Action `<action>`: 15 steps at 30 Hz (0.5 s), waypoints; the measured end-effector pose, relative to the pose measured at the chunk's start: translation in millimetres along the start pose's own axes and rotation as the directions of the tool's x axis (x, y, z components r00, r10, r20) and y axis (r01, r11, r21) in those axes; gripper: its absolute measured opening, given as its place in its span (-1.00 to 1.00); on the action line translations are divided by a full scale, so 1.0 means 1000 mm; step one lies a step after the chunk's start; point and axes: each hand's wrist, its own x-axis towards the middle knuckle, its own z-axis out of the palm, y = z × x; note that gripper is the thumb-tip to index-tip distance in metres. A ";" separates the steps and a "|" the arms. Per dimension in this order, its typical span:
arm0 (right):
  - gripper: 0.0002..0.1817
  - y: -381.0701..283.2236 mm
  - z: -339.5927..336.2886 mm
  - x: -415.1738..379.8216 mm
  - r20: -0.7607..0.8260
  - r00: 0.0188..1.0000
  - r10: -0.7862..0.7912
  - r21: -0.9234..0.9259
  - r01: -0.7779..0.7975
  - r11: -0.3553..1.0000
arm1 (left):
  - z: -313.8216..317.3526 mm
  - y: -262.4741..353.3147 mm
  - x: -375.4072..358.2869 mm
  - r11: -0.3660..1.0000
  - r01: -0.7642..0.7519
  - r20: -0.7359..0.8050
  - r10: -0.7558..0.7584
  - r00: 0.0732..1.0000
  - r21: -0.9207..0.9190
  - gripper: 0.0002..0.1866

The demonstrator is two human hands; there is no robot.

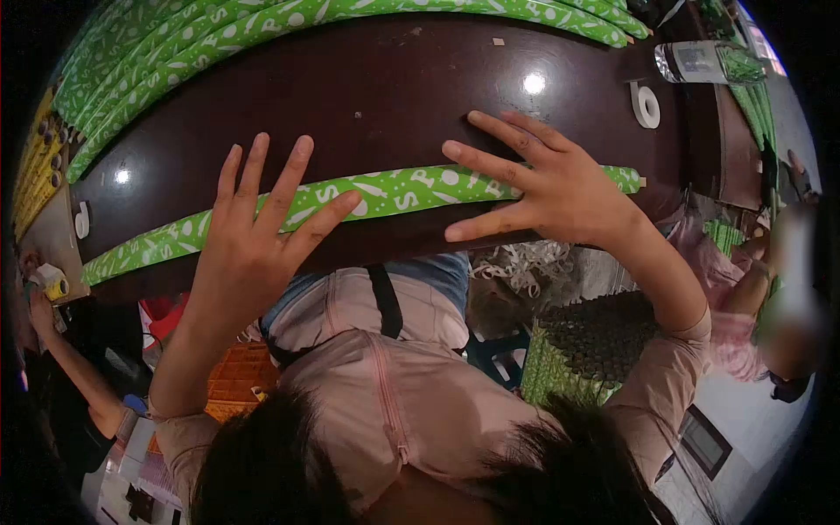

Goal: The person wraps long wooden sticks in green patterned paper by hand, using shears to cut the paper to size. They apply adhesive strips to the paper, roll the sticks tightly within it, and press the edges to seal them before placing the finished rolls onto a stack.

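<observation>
A long, thin roll of green wrapping paper point(411, 194) with white letters and shapes lies across the dark table near its front edge. My left hand point(262, 214) is open over the roll's left half, fingers spread and pointing away from me. Over the right half, my right hand point(560, 184) is also open, its fingers fanned out to the left. Both hands overlap the roll in this view and hide short stretches of it. Neither one is closed around anything.
More green rolls point(262, 37) are stacked along the table's far side. White tape rolls point(646, 107) sit at the right and left ends. A clear-wrapped bundle point(700, 63) lies far right. People work at both sides; an orange crate point(236, 376) stands below.
</observation>
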 end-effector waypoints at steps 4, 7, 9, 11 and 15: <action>-0.22 0.002 -0.001 -0.008 0.034 0.993 0.117 0.167 -0.121 0.978 | 0.000 0.000 0.001 1.000 0.003 0.000 -0.003 1.000 -0.002 -0.41; -0.16 0.002 -0.005 -0.016 0.120 0.979 0.165 0.112 -0.178 0.978 | -0.004 0.000 0.002 1.000 0.002 0.009 -0.002 1.000 -0.009 -0.38; -0.24 0.002 -0.006 -0.019 0.130 0.984 0.121 0.030 -0.126 0.992 | -0.005 0.000 0.003 1.000 -0.002 0.032 0.003 0.999 -0.016 -0.36; -0.23 0.001 -0.007 -0.020 0.134 0.985 0.106 -0.007 -0.106 0.994 | -0.006 0.000 0.003 1.000 -0.007 0.033 0.007 0.999 -0.016 -0.35; -0.19 0.001 0.001 -0.023 0.006 0.998 0.057 -0.018 -0.057 0.998 | -0.006 0.000 0.002 1.000 -0.008 0.024 0.009 1.000 -0.025 -0.37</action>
